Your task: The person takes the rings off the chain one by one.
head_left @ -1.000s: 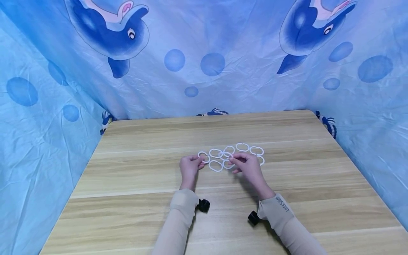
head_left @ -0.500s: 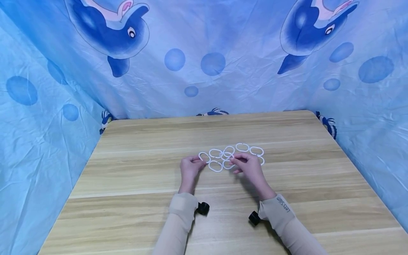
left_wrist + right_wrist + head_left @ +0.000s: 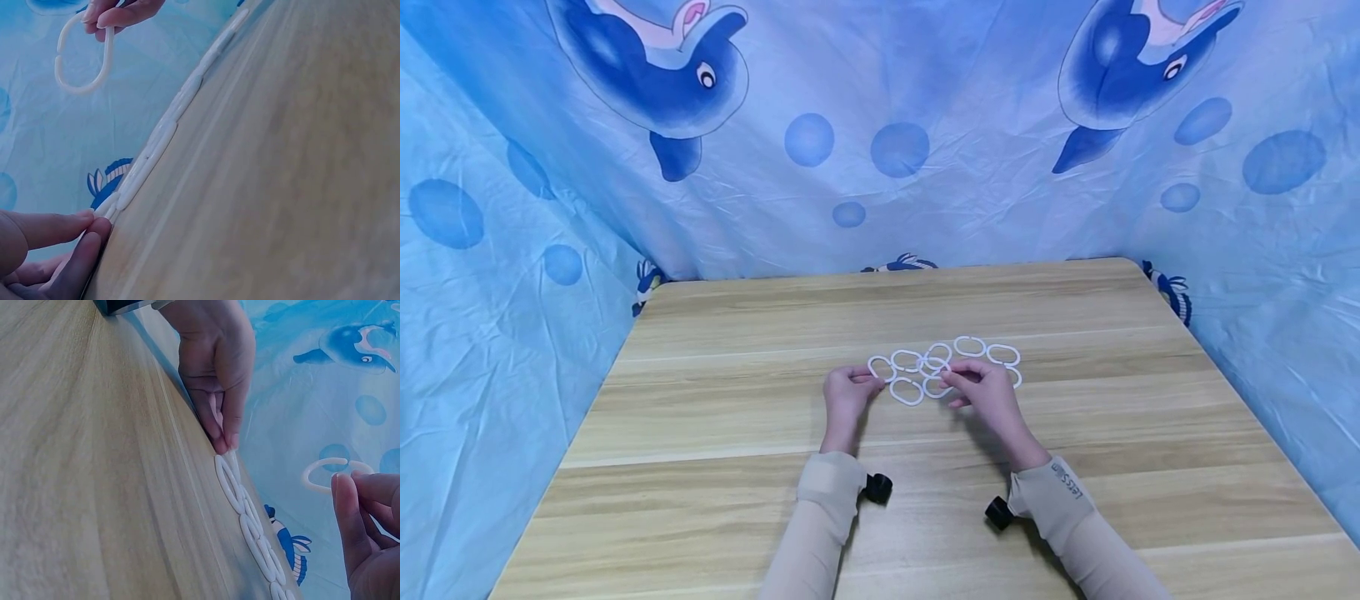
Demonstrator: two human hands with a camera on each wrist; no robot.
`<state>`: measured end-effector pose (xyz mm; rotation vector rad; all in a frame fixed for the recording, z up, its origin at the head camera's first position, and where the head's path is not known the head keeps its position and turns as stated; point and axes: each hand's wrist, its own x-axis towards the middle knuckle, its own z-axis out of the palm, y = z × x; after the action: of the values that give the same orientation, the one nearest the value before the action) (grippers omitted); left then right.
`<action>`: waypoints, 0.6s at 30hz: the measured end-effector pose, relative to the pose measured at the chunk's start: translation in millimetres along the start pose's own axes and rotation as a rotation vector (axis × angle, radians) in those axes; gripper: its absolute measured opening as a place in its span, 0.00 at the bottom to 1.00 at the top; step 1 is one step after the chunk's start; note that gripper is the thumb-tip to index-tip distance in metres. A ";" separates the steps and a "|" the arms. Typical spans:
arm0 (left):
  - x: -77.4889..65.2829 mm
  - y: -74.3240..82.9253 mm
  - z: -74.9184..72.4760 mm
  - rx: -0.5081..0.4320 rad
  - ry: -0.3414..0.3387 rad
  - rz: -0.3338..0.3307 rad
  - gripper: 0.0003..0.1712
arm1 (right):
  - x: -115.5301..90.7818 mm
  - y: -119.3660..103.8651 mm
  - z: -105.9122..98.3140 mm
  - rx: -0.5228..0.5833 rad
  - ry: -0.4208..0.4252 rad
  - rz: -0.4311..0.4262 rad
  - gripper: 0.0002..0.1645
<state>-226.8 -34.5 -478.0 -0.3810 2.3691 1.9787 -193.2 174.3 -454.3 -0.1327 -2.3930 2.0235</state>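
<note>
At the left end of a cluster of white oval plastic rings, each with a small gap like a shower curtain ring, my left hand (image 3: pixel 846 404) pinches one ring (image 3: pixel 872 362) low against the table. In the left wrist view, its thumb and finger (image 3: pixel 56 228) meet at that ring's edge. My right hand (image 3: pixel 992 400) holds another ring (image 3: pixel 107 59) up above the table, between thumb and fingertips; its gap shows in the right wrist view. Several more rings (image 3: pixel 228 484) lie flat close together between and behind the hands, some partly hidden by the right hand.
A light wood-grain table (image 3: pixel 737 517) spreads under both arms. Blue curtains (image 3: pixel 865 75) printed with dolphins and bubbles stand along its back and sides. A black wrist camera (image 3: pixel 877 489) sits at the left cuff, another (image 3: pixel 998 513) at the right.
The left hand's ring has shifted slightly right toward the cluster, and the left fingers have moved to its lower edge. My right hand stays almost still with its raised ring.
</note>
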 end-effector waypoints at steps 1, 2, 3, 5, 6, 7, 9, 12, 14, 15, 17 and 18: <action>0.1 0.1 0.1 -0.005 0.000 0.005 0.14 | -0.1 -0.4 0.1 0.000 0.001 0.002 0.15; 0.2 0.1 0.1 -0.006 0.002 0.013 0.13 | -0.3 -0.7 0.2 -0.001 0.003 0.005 0.15; 0.3 0.1 0.1 -0.010 0.002 0.015 0.13 | -0.4 -1.2 0.1 -0.004 0.002 0.007 0.15; 0.7 -0.2 -0.1 -0.017 0.002 0.019 0.13 | -0.7 -1.8 0.1 -0.004 0.002 0.012 0.15; 0.8 -0.2 -0.3 -0.023 0.001 0.017 0.12 | -0.9 -2.1 0.1 -0.002 0.004 0.015 0.15; 0.8 -0.3 -0.6 -0.027 0.000 0.013 0.12 | -1.0 -2.0 -0.3 -0.003 0.000 0.014 0.15; 0.8 -0.3 -1.1 -0.042 -0.004 0.008 0.12 | -1.1 -1.8 -0.8 -0.007 -0.004 0.012 0.16; 0.9 -0.4 -2.2 -0.058 -0.008 -0.002 0.11 | -0.9 -1.3 -1.9 -0.013 -0.001 0.013 0.16; 1.1 -0.6 -2.9 -0.062 -0.011 -0.003 0.11 | -0.4 -1.6 -2.4 -0.018 0.007 0.022 0.16; 1.1 -0.7 -3.4 -0.063 -0.012 -0.007 0.11 | -0.3 -1.7 -3.0 -0.025 0.009 0.028 0.16; 1.1 -0.1 -4.2 -0.065 -0.016 -0.017 0.11 | 0.2 -2.1 -3.7 -0.036 0.009 0.037 0.16; 1.2 0.2 -4.7 -0.069 -0.019 -0.024 0.11 | 0.4 -2.2 -3.9 -0.037 0.009 0.045 0.16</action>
<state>-227.3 -39.2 -477.1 -0.3892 2.2786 2.0486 -193.6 177.9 -451.6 -0.1967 -2.4444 1.9932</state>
